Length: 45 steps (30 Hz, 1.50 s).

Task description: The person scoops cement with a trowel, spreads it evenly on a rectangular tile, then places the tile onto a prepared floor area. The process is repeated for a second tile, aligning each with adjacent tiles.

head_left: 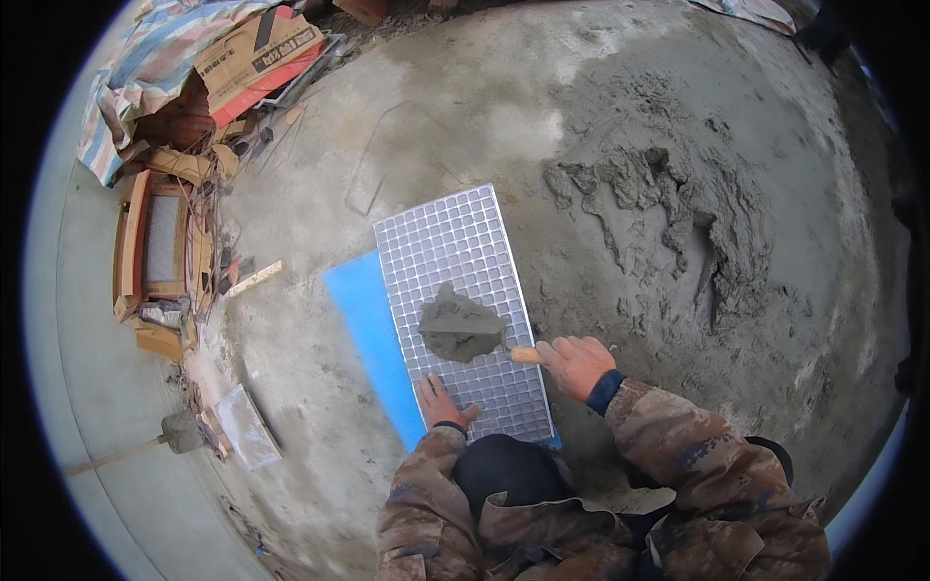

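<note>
A grey mosaic tile sheet (pixel 448 247) with a small square grid lies on the concrete floor, partly over a blue board (pixel 366 320). A lump of wet grey mortar (pixel 459 327) sits on the sheet's middle. My right hand (pixel 576 365) grips the wooden handle of a trowel (pixel 518 352), whose blade rests in the mortar. My left hand (pixel 442 402) presses flat on the sheet's near edge, fingers spread.
A large heap of wet mortar (pixel 678 223) spreads over the floor to the right. Cardboard boxes (pixel 257 53), a striped tarp (pixel 145 68) and wooden scraps (pixel 155 261) pile up at the left. A long-handled tool (pixel 145 443) and a plastic-wrapped sheet (pixel 247 426) lie at lower left.
</note>
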Motion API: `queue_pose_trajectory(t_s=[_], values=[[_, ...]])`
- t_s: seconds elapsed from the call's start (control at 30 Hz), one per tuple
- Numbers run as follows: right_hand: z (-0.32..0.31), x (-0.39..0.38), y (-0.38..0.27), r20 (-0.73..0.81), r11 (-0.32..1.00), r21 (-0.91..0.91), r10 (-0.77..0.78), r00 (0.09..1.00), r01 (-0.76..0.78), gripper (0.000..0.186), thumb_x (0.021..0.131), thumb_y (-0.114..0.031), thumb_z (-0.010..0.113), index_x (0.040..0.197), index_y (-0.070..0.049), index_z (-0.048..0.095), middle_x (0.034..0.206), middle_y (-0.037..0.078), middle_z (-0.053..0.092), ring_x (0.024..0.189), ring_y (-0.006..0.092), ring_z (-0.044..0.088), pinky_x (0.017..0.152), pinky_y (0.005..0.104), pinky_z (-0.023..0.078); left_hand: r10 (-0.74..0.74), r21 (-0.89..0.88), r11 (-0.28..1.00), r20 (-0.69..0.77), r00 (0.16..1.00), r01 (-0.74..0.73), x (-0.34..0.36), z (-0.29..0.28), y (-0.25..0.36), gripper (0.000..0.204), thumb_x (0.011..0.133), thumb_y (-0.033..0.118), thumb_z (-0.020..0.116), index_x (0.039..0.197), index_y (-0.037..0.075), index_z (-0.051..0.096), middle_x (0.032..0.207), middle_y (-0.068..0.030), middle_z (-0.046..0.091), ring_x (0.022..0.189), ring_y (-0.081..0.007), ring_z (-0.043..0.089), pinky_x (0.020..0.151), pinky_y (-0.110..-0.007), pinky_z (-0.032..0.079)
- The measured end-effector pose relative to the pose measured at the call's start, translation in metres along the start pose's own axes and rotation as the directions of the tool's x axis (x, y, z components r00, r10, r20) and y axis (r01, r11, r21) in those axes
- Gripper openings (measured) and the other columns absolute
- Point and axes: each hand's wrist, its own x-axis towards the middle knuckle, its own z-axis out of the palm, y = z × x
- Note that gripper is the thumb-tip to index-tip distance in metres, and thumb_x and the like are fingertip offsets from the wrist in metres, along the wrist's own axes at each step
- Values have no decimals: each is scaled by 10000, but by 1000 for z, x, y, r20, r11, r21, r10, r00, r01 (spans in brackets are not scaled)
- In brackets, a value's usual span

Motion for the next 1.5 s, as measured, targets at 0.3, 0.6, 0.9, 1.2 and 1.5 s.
queue_pose_trajectory(t_s=[0.3, 0.6, 0.9, 1.2, 1.5], values=[[6, -15, 2, 34, 996, 51, 74, 997, -76, 376, 819, -139, 619, 1193, -139, 590, 854, 28, 565, 799, 228, 625, 662, 387, 472, 2, 16, 1000, -15, 1000, -2, 6, 4, -2, 1369, 570, 442, 918, 1540, -48, 86, 1580, -307, 134, 1475, -458, 128, 1210, -500, 164], [-4, -16, -5, 129, 886, 371, 247, 960, -278, 360, 892, -248, 630, 1220, -113, 569, 861, 104, 608, 795, 332, 641, 718, 456, 512, -2, 13, 1000, -1, 1000, 2, 8, 1, -2, 1356, 584, 408, 919, 1546, -42, 76, 1584, -311, 103, 1483, -450, 113, 1209, -492, 174], [8, -104, 45, 281, 97, 775, 832, 478, -624, 370, 947, -372, 645, 1029, -13, 623, 743, 115, 634, 666, 223, 626, 629, 376, 493, -15, 14, 1000, -4, 1000, 15, 13, 12, -14, 1445, 479, 434, 935, 1554, -26, 84, 1577, -313, 129, 1478, -453, 137, 1202, -511, 190], [74, -179, 104, 175, -112, 743, 984, 30, -660, 403, 955, -376, 626, 808, -6, 567, 613, 89, 579, 468, 191, 569, 456, 377, 453, -29, 142, 990, 43, 999, 23, 16, 8, -11, 1432, 505, 441, 933, 1543, -55, 80, 1571, -315, 122, 1471, -452, 139, 1197, -521, 196], [18, -92, 264, 65, 31, 792, 989, 135, -610, 411, 929, -373, 662, 873, 33, 640, 662, 105, 625, 543, 228, 600, 545, 396, 473, -31, 168, 986, 50, 998, 23, 16, 7, -11, 1450, 494, 504, 912, 1546, -46, 79, 1573, -318, 146, 1483, -435, 142, 1209, -503, 179]])
